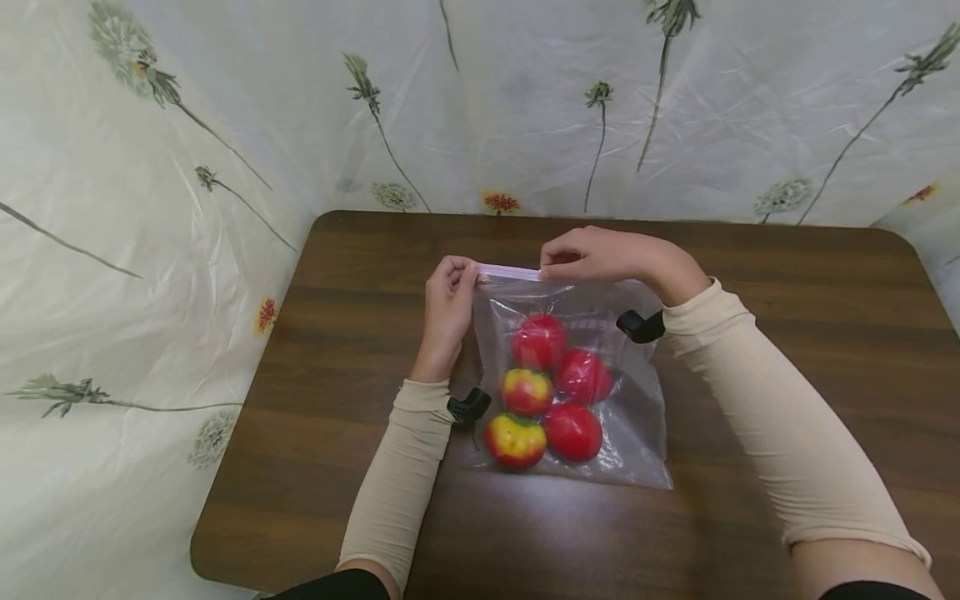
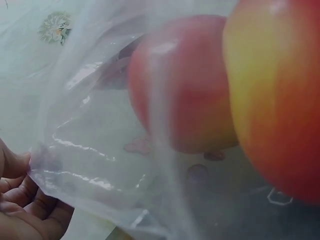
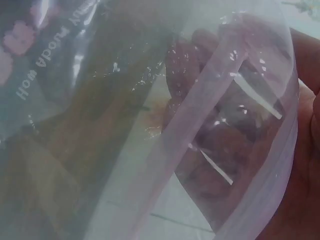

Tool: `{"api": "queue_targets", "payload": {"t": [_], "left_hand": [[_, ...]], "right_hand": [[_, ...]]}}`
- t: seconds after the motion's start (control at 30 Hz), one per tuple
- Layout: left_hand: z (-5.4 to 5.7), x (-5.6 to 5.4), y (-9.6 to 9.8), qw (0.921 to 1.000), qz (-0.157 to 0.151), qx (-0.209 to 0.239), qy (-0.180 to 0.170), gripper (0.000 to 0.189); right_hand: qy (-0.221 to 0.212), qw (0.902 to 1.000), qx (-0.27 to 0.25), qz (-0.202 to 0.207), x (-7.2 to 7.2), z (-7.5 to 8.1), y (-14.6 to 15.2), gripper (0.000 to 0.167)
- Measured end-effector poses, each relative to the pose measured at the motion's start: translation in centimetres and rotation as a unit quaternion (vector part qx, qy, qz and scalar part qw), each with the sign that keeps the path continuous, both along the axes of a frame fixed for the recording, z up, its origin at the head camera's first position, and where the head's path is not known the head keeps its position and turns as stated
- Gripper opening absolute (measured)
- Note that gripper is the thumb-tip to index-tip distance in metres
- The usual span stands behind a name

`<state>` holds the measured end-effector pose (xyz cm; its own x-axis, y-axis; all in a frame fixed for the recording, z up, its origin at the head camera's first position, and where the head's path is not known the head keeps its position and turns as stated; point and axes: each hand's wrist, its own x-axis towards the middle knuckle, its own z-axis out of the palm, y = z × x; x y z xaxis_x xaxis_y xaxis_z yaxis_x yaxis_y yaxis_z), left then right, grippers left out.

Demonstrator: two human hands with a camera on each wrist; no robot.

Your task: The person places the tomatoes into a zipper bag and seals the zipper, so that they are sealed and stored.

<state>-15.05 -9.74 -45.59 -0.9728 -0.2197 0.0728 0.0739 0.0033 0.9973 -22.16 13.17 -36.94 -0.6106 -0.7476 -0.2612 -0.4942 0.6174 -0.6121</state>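
Observation:
A clear zip bag [image 1: 637,442] with a pinkish zip strip [image 1: 508,272] hangs by its top edge over the table. Inside lie several apple-like fruits, some red [image 1: 573,431], others red and yellow [image 1: 516,442]. My left hand [image 1: 447,304] pinches the bag's top left corner between thumb and fingers. Farther right along the strip, my right hand [image 1: 611,257] grips the top edge. In the left wrist view, the thumb of the left hand [image 2: 30,210] presses the film at the corner. Fingers of the right hand [image 3: 307,170] show through the film in the right wrist view.
The dark wooden table [image 1: 337,333] has rounded corners. Behind it and along its left side hangs a pale sheet [image 1: 510,108] printed with flowers. Black wrist cameras [image 1: 469,405] sit on both sleeves, close over or beside the bag.

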Motion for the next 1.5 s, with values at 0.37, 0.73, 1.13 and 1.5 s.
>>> {"api": "queue_targets", "payload": {"t": [0.37, 0.73, 1.13, 1.5], "left_hand": [[-0.2, -0.1, 0.3, 0.9993, -0.017, 0.033, -0.002, 0.018], [-0.2, 0.0, 0.3, 0.9998, -0.013, 0.012, -0.007, 0.022], [-0.2, -0.1, 0.2, 0.9996, -0.005, 0.027, 0.007, 0.018], [-0.3, -0.5, -0.6, 0.9993, 0.004, 0.036, 0.013, 0.016]], "right_hand": [[0.001, 0.9995, -0.025, -0.02, 0.3, -0.6, 0.8, 0.011], [0.004, 0.999, -0.039, -0.023, 0.5, -1.0, 0.6, 0.012], [0.005, 0.9995, -0.013, -0.029, 0.4, -1.2, 1.8, 0.012], [-0.015, 0.9985, -0.003, -0.052, 0.7, -0.6, 4.3, 0.015]]}}
